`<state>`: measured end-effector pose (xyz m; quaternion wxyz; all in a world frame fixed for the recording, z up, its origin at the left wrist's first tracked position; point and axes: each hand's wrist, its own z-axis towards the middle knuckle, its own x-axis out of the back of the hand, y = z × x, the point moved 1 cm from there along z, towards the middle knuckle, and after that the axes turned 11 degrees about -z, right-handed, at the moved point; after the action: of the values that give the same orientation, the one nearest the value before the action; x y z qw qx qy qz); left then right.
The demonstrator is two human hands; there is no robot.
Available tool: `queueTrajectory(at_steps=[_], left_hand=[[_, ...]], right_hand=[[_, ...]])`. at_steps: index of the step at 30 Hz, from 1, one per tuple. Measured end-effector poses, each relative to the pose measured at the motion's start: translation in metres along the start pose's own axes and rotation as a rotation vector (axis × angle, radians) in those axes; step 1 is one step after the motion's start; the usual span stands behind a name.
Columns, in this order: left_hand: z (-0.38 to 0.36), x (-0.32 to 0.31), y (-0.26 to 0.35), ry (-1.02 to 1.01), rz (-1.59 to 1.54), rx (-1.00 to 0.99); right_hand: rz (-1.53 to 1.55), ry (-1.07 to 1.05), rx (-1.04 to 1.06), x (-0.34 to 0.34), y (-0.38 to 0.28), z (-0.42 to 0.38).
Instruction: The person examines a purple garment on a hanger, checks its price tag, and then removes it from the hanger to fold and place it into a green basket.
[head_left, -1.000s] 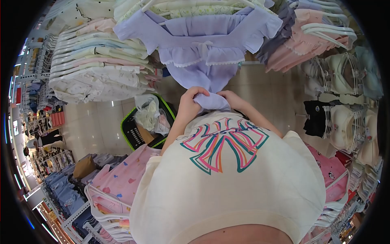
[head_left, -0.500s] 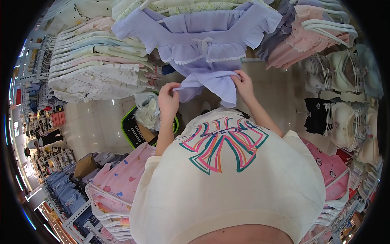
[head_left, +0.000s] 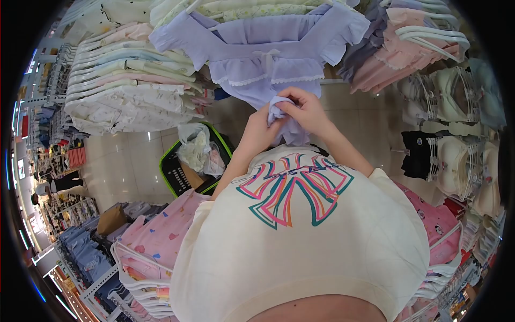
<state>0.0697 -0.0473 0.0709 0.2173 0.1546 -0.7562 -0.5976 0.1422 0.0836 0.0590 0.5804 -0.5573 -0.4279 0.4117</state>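
Note:
A lavender garment (head_left: 244, 59) with ruffled sleeves, white lace trim and a small bow hangs on a white hanger in front of me. My left hand (head_left: 259, 131) grips its bunched lower part from the left. Close beside it, my right hand (head_left: 307, 111) pinches the same gathered cloth between thumb and fingers. The hands are nearly touching, and a loose end of the fabric hangs below them. Some of my left fingers are hidden behind the cloth.
A black basket with a green rim (head_left: 170, 185) holding bagged items stands on the floor at left. Hanging clothes (head_left: 129, 104) line the back left, pink garments (head_left: 386, 56) the back right. Bras (head_left: 453, 94) hang at right, and pink clothes (head_left: 155, 231) flank me.
Both hands have come together at the middle of the garment's lower part, which was spread between them and is now bunched. More of the basket shows.

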Motion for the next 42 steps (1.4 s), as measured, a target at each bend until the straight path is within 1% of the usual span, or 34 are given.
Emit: queueTrajectory(at_steps=[1,3,4,7,8,10,11,12,13,14,15,17,18,20,21,22,23,24,25,27,29,30,33,34,37,39,40,42], left_hand=[[0.002,0.001,-0.002,0.036,0.010,-0.039],[0.005,0.004,-0.012,0.112,0.030,-0.114],[0.006,0.008,-0.016,0.103,-0.055,-0.069],[0.007,0.013,-0.015,0.192,-0.392,-0.035],[0.006,0.017,-0.020,0.162,-0.514,0.002],[0.006,0.014,-0.013,0.162,-0.826,-0.039],[0.006,0.012,-0.009,0.161,-0.983,-0.059],[0.005,0.011,-0.005,0.115,-1.059,-0.041],[0.005,0.011,-0.003,0.081,-1.054,-0.052],[0.005,0.010,-0.001,0.046,-1.049,-0.067],[0.006,0.011,0.001,0.014,-1.043,-0.083],[0.006,0.020,0.004,0.077,-0.992,-0.103],[0.005,0.025,0.004,0.109,-0.967,-0.113],[0.005,0.039,0.001,0.215,-0.645,-0.163],[0.005,0.047,-0.001,0.263,-0.483,-0.185],[0.005,0.058,-0.002,0.266,-0.120,-0.254],[0.004,0.065,-0.002,0.254,0.028,-0.233],[0.003,0.071,0.001,0.243,0.175,-0.212],[0.003,0.076,0.004,0.233,0.325,-0.192],[0.003,0.083,0.004,0.309,0.313,-0.196],[0.003,0.088,-0.001,0.395,0.311,-0.205],[0.004,0.087,-0.001,0.408,0.226,-0.226],[0.002,0.069,0.006,0.483,0.472,-0.483],[0.001,0.061,0.007,0.464,0.429,-0.488],[0.001,0.035,0.007,0.224,0.112,-0.265],[-0.002,0.010,0.000,0.108,-0.228,-0.110],[-0.003,0.000,0.003,0.142,-0.164,-0.157],[-0.001,-0.002,-0.002,0.253,-0.091,-0.180]], right_hand=[[0.062,0.014,0.022,-0.001,0.003,0.000],[0.080,0.060,0.058,0.001,0.007,-0.001],[0.089,0.083,0.077,0.003,0.010,-0.002],[-0.034,0.044,0.067,0.017,0.024,-0.004],[-0.182,0.022,0.011,0.020,0.027,-0.006],[-0.477,-0.021,-0.103,0.023,0.027,-0.010],[-0.527,-0.066,-0.009,0.022,0.034,-0.010],[-0.574,-0.110,0.084,0.018,0.040,-0.008],[-0.622,-0.153,0.177,0.016,0.045,-0.008],[-0.551,-0.092,0.173,0.017,0.050,-0.009],[-0.616,-0.067,0.128,0.020,0.048,-0.007],[-0.744,-0.021,0.037,0.029,0.047,0.000],[-0.720,0.027,0.052,0.035,0.047,0.002],[-0.668,0.117,0.080,0.051,0.047,0.001],[-0.625,0.130,0.056,0.058,0.049,0.002],[-0.584,0.144,0.032,0.065,0.048,0.003],[-0.542,0.156,0.008,0.070,0.047,0.003],[-0.517,0.119,-0.219,0.071,0.022,0.002],[-0.533,0.137,-0.161,0.074,0.023,0.003],[-0.561,0.179,-0.047,0.081,0.024,0.007],[-0.510,0.196,-0.051,0.081,0.016,0.006],[-0.488,0.199,-0.039,0.081,0.019,0.008],[-0.444,0.168,-0.016,0.076,0.012,0.008],[-0.433,0.152,-0.011,0.072,0.008,0.008],[-0.113,0.144,-0.154,0.058,0.008,0.008],[-0.008,0.055,-0.116,0.039,-0.006,0.002],[0.047,0.012,-0.097,0.032,-0.011,0.000],[-0.071,0.027,-0.057,0.027,-0.010,0.000]])
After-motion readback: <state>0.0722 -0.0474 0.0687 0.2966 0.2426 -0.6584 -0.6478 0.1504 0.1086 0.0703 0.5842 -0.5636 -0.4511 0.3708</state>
